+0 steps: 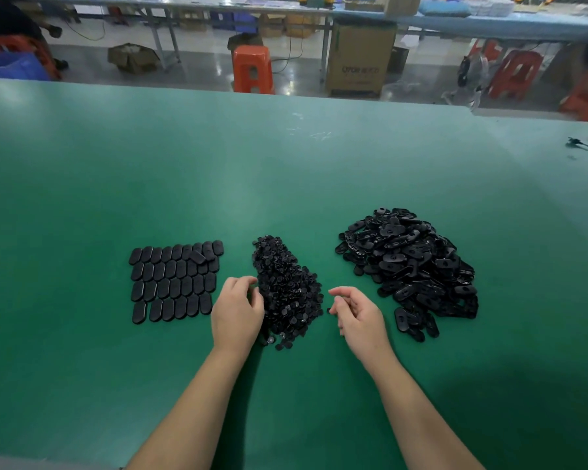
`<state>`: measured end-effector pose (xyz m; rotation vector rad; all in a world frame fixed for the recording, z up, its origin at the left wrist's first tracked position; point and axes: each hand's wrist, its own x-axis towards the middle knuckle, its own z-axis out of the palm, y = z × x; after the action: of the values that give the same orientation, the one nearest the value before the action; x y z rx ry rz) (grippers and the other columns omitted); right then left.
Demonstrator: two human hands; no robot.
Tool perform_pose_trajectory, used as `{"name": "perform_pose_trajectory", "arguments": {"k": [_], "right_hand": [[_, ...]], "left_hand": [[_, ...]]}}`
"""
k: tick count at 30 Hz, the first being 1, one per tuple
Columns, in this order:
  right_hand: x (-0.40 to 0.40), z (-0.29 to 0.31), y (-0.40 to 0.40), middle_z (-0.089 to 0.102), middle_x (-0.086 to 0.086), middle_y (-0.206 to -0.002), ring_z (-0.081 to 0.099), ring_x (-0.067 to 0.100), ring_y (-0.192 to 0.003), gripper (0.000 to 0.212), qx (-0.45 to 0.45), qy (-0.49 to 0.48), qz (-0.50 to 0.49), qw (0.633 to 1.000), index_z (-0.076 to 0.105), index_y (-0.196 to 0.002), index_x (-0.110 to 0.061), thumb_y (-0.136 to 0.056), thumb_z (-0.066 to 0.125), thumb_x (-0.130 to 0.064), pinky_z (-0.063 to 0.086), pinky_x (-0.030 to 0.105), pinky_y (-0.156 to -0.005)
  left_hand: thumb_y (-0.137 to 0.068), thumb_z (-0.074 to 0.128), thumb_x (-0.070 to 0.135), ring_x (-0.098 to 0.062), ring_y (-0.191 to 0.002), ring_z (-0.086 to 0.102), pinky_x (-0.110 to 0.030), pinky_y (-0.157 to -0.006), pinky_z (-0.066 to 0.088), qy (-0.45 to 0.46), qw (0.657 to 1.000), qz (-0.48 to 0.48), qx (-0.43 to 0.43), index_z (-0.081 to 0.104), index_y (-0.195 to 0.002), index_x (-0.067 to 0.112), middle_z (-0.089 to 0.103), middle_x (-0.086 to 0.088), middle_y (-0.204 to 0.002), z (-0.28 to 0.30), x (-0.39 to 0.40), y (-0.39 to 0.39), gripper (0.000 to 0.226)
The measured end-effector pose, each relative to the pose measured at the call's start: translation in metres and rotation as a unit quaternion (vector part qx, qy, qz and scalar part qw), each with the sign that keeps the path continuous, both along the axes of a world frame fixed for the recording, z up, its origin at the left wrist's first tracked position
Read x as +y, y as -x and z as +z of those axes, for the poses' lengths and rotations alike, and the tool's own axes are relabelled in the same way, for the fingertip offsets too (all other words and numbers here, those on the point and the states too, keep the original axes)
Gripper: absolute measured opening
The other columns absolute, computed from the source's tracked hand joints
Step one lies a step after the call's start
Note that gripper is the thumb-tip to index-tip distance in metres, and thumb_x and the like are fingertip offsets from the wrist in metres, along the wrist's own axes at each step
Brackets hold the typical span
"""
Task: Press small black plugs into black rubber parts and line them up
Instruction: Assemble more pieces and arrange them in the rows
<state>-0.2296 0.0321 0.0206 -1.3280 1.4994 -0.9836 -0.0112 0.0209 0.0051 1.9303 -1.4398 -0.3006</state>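
While both forearms reach in from the near edge of the green table, I take the heap of small black plugs at centre as my landmark.

Left hand: at the heap's left margin, knuckles up, fingers curled down into the edge of the plugs. I cannot tell whether it has pinched one; the fingertips are hidden against black parts.

Right hand: just right of the heap, apart from it, palm turned inward. Fingers loosely curled, thumb and forefinger parted, holding nothing I can see. A single dark speck lies on the table beside its thumb, near the heap's right edge.

Right of the heap, well apart: a larger loose pile of black rubber parts, oblong, several showing a slot or hole.

Left of the heap, beyond the left hand: the lined-up parts, four rows lying flat and touching, one piece resting askew on top of the far row.

Beyond the table's far edge: an orange stool and a cardboard box on the floor.
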Motion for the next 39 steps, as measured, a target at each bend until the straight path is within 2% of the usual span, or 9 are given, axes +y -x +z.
{"name": "perform_pose_trajectory", "arguments": {"k": [2, 4, 8, 12, 16, 23, 27, 34, 39], "right_hand": [[-0.002, 0.008, 0.01, 0.068, -0.008, -0.08, 0.051, 0.003, -0.06, 0.02, 0.072, 0.015, 0.027, 0.997, 0.069, -0.099, -0.032, -0.102, 0.055, -0.018, 0.045, 0.022, -0.059], [-0.009, 0.019, 0.028, 0.063, -0.012, -0.09, 0.055, -0.004, -0.068, 0.017, 0.193, 0.047, 0.048, 0.979, 0.069, -0.105, -0.029, -0.101, 0.057, -0.018, 0.041, 0.011, -0.065], [-0.025, 0.043, 0.075, 0.052, -0.008, -0.1, 0.059, 0.011, -0.083, 0.022, 0.424, -0.017, 0.082, 0.902, 0.067, -0.119, -0.025, -0.099, 0.06, -0.022, 0.05, 0.03, -0.082], [-0.031, 0.051, 0.106, 0.048, -0.002, -0.12, 0.063, 0.02, -0.101, 0.036, 0.521, -0.118, 0.146, 0.833, 0.055, -0.133, -0.029, -0.098, 0.063, -0.028, 0.055, 0.039, -0.088], [-0.033, 0.044, 0.112, 0.048, 0.0, -0.124, 0.057, 0.022, -0.104, 0.046, 0.534, -0.132, 0.181, 0.816, 0.05, -0.136, -0.027, -0.094, 0.069, -0.029, 0.05, 0.034, -0.087], [-0.032, 0.037, 0.099, 0.044, -0.008, -0.101, 0.057, 0.018, -0.093, 0.031, 0.488, -0.069, 0.147, 0.857, 0.059, -0.123, -0.029, -0.094, 0.067, -0.028, 0.051, 0.034, -0.082], [-0.037, 0.036, 0.091, 0.045, -0.007, -0.101, 0.055, 0.017, -0.09, 0.029, 0.458, -0.056, 0.135, 0.877, 0.061, -0.121, -0.025, -0.093, 0.068, -0.027, 0.048, 0.032, -0.079], [-0.046, 0.031, 0.078, 0.048, 0.0, -0.108, 0.058, 0.02, -0.093, 0.033, 0.422, -0.055, 0.107, 0.898, 0.066, -0.122, -0.019, -0.091, 0.071, -0.027, 0.047, 0.031, -0.084], [-0.049, 0.026, 0.079, 0.051, -0.004, -0.1, 0.056, 0.014, -0.087, 0.016, 0.397, -0.041, 0.051, 0.915, 0.07, -0.108, -0.02, -0.092, 0.072, -0.026, 0.048, 0.03, -0.079]], "left_hand": [[-0.094, 0.064, 0.018, -0.007, -0.073, 0.052, -0.024, -0.067, 0.041, -0.006, 1.0, 0.004, -0.008, 0.071, -0.111, 0.015, 0.063, 0.004, -0.104, -0.002, -0.001, 0.0, 0.018], [-0.094, 0.066, 0.021, -0.008, -0.071, 0.051, -0.025, -0.065, 0.04, -0.01, 1.0, 0.01, -0.016, 0.071, -0.108, 0.015, 0.062, 0.004, -0.102, -0.003, -0.001, 0.0, 0.016], [-0.095, 0.066, 0.025, -0.007, -0.072, 0.052, -0.025, -0.065, 0.04, -0.005, 1.0, 0.017, -0.016, 0.073, -0.105, 0.015, 0.061, 0.006, -0.098, -0.004, -0.003, 0.0, 0.016], [-0.094, 0.068, 0.03, -0.008, -0.073, 0.052, -0.025, -0.066, 0.041, -0.001, 1.0, 0.018, -0.008, 0.072, -0.105, 0.014, 0.06, 0.004, -0.098, -0.004, -0.002, 0.0, 0.02], [-0.094, 0.068, 0.031, -0.009, -0.074, 0.051, -0.026, -0.067, 0.041, -0.001, 1.0, 0.015, -0.006, 0.072, -0.105, 0.013, 0.06, 0.002, -0.099, -0.004, -0.002, 0.001, 0.022], [-0.094, 0.063, 0.022, -0.01, -0.074, 0.053, -0.027, -0.066, 0.041, 0.004, 1.0, 0.009, 0.009, 0.075, -0.096, 0.01, 0.057, 0.004, -0.093, -0.002, 0.001, 0.001, 0.017], [-0.093, 0.062, 0.019, -0.012, -0.078, 0.054, -0.027, -0.07, 0.041, 0.002, 1.0, 0.006, 0.015, 0.074, -0.096, 0.009, 0.057, 0.003, -0.094, -0.001, 0.001, 0.001, 0.016], [-0.093, 0.062, 0.016, -0.012, -0.078, 0.054, -0.027, -0.071, 0.041, 0.003, 1.0, 0.002, 0.015, 0.074, -0.096, 0.008, 0.057, 0.003, -0.095, 0.001, 0.001, 0.001, 0.015], [-0.093, 0.062, 0.015, -0.01, -0.077, 0.054, -0.026, -0.07, 0.041, -0.001, 1.0, -0.003, 0.012, 0.074, -0.098, 0.009, 0.058, 0.003, -0.097, 0.0, 0.002, 0.001, 0.014]]}}
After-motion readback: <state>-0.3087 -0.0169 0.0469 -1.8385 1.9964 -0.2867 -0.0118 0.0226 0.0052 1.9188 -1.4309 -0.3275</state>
